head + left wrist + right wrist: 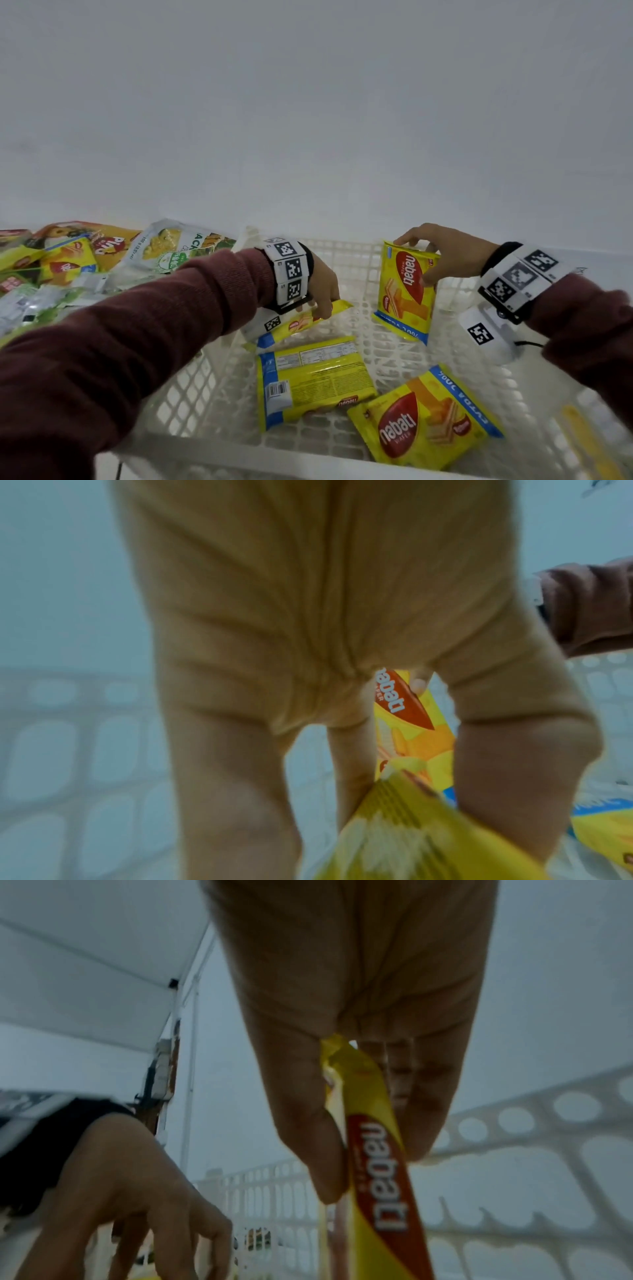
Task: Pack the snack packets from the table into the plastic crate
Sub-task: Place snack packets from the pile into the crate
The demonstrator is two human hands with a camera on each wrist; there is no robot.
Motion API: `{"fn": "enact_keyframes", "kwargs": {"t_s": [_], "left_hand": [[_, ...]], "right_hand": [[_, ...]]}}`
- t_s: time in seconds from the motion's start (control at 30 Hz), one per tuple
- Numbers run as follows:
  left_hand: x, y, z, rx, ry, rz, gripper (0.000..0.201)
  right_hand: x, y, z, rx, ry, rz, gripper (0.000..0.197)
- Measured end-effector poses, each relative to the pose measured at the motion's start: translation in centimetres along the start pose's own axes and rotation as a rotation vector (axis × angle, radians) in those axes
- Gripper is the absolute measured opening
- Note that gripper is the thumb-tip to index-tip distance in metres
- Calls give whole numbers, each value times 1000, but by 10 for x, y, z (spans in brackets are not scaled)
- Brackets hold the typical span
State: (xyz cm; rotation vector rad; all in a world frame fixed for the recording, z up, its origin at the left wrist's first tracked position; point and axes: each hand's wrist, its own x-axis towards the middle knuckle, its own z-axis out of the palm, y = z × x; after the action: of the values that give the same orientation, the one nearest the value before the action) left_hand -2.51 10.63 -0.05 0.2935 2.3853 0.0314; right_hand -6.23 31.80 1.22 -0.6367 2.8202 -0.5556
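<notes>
Both hands work inside the white lattice-walled plastic crate (219,383). The right hand (448,255) pinches the crimped top of an upright glossy yellow wafer packet (406,291). The left hand (322,287) grips a tilted yellow packet (301,322) by its edge. Below the hands lie two flat packets (311,380). Left of the left hand, crinkly loose packets (82,260) heap on the worktop.

A plain pale wall (308,102) fills the whole space ahead, bare and evenly lit by a soft, flat light that throws no hard shadows. From the right wrist view, a white slanted panel (85,969) runs up to the left, with a thin pale pole (192,1069) standing beside its edge. Everything there is blurred, so what the panel belongs to cannot be told.
</notes>
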Motion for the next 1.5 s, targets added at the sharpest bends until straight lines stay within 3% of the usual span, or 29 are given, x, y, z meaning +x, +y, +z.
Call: {"fn": "enact_keyframes", "kwargs": {"t_s": [0.1,0.3,0.43,0.57,0.73,0.83,0.93,1.2,1.5], "left_hand": [[0,3,-4,16,-58,69,73],[-5,18,13,299,5,89,48],[-5,23,17,411,50,70,64],[-11,21,-1,363,165,41,83],[-16,10,-27,252,109,29,66],[-12,14,-24,428,88,15,61],[0,19,-15,569,165,-10,57],[35,4,11,329,261,-45,56],[37,-6,28,142,236,9,98]], "right_hand": [[0,-1,0,-126,14,23,59],[1,-5,6,-267,-16,93,60],[-1,-6,2,-349,-51,124,75],[-3,-3,-1,-365,-66,127,83],[-3,-1,-1,-349,-69,123,84],[-2,0,0,-354,-81,125,83],[-2,1,0,-356,-79,130,81],[-3,3,-3,-327,-104,191,74],[-1,-1,1,-329,-104,170,75]]}}
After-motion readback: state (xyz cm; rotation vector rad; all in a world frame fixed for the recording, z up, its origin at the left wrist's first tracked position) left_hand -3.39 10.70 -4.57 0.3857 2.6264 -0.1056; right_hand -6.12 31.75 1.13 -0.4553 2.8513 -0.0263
